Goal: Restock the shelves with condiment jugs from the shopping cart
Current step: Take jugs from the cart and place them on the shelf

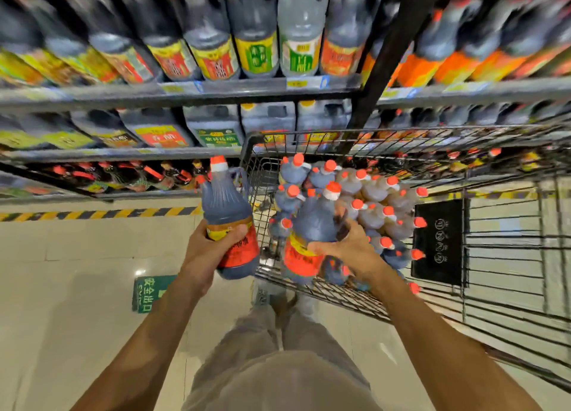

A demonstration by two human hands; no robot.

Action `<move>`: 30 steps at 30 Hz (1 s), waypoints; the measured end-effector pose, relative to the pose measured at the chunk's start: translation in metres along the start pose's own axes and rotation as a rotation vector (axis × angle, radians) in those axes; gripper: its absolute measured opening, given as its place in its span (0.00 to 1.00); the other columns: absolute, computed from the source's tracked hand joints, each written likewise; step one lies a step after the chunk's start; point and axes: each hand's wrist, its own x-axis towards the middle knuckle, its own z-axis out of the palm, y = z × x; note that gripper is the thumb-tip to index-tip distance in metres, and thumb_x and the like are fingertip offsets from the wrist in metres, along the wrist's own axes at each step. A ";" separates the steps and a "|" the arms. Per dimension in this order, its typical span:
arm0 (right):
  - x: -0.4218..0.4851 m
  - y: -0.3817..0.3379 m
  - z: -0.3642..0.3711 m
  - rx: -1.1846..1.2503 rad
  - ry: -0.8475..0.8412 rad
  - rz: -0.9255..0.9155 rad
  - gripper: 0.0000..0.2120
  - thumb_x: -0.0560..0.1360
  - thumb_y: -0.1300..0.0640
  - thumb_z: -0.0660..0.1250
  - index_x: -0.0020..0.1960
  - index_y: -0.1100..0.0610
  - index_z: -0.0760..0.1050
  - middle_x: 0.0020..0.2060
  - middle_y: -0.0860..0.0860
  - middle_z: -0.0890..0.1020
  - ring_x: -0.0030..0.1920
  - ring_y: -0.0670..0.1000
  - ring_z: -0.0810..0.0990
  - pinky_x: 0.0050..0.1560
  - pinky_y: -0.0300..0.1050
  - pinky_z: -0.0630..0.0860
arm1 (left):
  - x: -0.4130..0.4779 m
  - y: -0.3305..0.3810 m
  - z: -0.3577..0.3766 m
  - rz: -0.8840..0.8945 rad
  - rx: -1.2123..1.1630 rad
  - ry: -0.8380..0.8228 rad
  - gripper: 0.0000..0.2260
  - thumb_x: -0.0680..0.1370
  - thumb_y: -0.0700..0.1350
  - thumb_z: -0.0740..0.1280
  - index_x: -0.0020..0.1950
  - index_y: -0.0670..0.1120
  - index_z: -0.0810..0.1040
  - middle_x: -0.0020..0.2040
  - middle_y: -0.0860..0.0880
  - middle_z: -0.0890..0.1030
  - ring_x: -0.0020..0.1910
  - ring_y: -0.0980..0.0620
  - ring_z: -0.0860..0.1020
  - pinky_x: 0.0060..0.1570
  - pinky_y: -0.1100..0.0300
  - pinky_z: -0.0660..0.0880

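shelf jugs [256, 30] blurred, labels unreadable

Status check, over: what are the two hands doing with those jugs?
Left grip holds a dark jug beside the cart. Right grip holds second jug over the cart's load. Shelves ahead look full.

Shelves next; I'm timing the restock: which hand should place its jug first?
Left. The left hand holds its jug outside the cart, beside the shelves; the right hand grips another jug over it.
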 end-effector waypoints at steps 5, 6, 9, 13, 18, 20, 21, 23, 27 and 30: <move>-0.018 -0.042 0.005 0.524 0.037 -0.001 0.52 0.47 0.47 0.89 0.66 0.64 0.76 0.58 0.61 0.85 0.53 0.59 0.85 0.55 0.59 0.83 | -0.017 0.031 0.008 0.053 -0.041 -0.022 0.36 0.57 0.59 0.83 0.62 0.48 0.80 0.55 0.45 0.85 0.54 0.41 0.84 0.54 0.42 0.80; -0.021 -0.052 0.006 0.589 0.005 -0.007 0.52 0.49 0.47 0.88 0.67 0.64 0.75 0.59 0.63 0.83 0.55 0.61 0.84 0.56 0.61 0.82 | -0.020 0.036 0.009 0.063 -0.050 -0.025 0.38 0.55 0.60 0.83 0.62 0.48 0.80 0.55 0.45 0.86 0.54 0.41 0.84 0.54 0.43 0.80; -0.022 -0.074 0.009 0.657 -0.096 0.008 0.49 0.54 0.46 0.86 0.69 0.64 0.75 0.63 0.65 0.80 0.59 0.65 0.80 0.57 0.62 0.82 | -0.029 0.049 0.008 0.094 -0.071 -0.048 0.37 0.58 0.59 0.83 0.63 0.48 0.79 0.55 0.44 0.85 0.54 0.41 0.84 0.55 0.42 0.80; -0.025 -0.098 0.031 0.593 -0.082 0.026 0.48 0.57 0.42 0.86 0.69 0.63 0.75 0.64 0.68 0.79 0.62 0.69 0.79 0.62 0.69 0.77 | -0.041 0.059 -0.002 0.154 -0.102 -0.044 0.34 0.61 0.56 0.81 0.64 0.48 0.79 0.55 0.43 0.85 0.54 0.41 0.84 0.53 0.44 0.81; -0.041 -0.137 0.073 0.554 -0.100 -0.003 0.22 0.69 0.53 0.74 0.61 0.60 0.80 0.57 0.63 0.85 0.49 0.59 0.86 0.54 0.60 0.83 | -0.057 0.066 -0.032 0.200 -0.209 0.024 0.33 0.61 0.57 0.79 0.63 0.48 0.78 0.55 0.42 0.85 0.51 0.42 0.85 0.48 0.47 0.81; -0.044 -0.150 0.091 0.515 -0.135 -0.032 0.22 0.69 0.53 0.74 0.62 0.60 0.80 0.52 0.61 0.86 0.44 0.57 0.87 0.50 0.57 0.84 | -0.064 0.071 -0.049 0.217 -0.264 0.027 0.26 0.65 0.55 0.76 0.60 0.49 0.80 0.54 0.42 0.86 0.48 0.44 0.85 0.45 0.49 0.82; -0.044 -0.156 0.101 0.484 -0.148 -0.042 0.22 0.69 0.53 0.74 0.61 0.59 0.80 0.51 0.61 0.87 0.44 0.57 0.87 0.49 0.56 0.84 | -0.068 0.073 -0.060 0.231 -0.286 0.019 0.25 0.67 0.55 0.76 0.61 0.50 0.79 0.54 0.42 0.86 0.49 0.44 0.85 0.45 0.49 0.82; -0.045 -0.171 0.125 0.401 -0.171 -0.048 0.23 0.68 0.53 0.76 0.61 0.60 0.80 0.51 0.62 0.86 0.45 0.58 0.87 0.48 0.54 0.85 | -0.073 0.077 -0.086 0.265 -0.327 0.001 0.26 0.67 0.56 0.75 0.63 0.51 0.78 0.54 0.43 0.85 0.52 0.42 0.85 0.47 0.49 0.82; -0.050 -0.200 0.190 0.286 -0.192 -0.094 0.25 0.67 0.54 0.77 0.62 0.61 0.80 0.53 0.62 0.86 0.48 0.59 0.87 0.47 0.53 0.85 | -0.081 0.085 -0.159 0.312 -0.372 0.019 0.32 0.64 0.56 0.77 0.66 0.48 0.78 0.57 0.42 0.84 0.55 0.42 0.84 0.47 0.51 0.81; -0.052 -0.218 0.249 0.234 -0.225 -0.139 0.25 0.68 0.55 0.77 0.62 0.61 0.80 0.54 0.62 0.86 0.52 0.61 0.86 0.49 0.54 0.84 | -0.086 0.086 -0.222 0.336 -0.379 0.059 0.33 0.63 0.56 0.79 0.66 0.46 0.78 0.58 0.41 0.84 0.55 0.41 0.83 0.49 0.49 0.80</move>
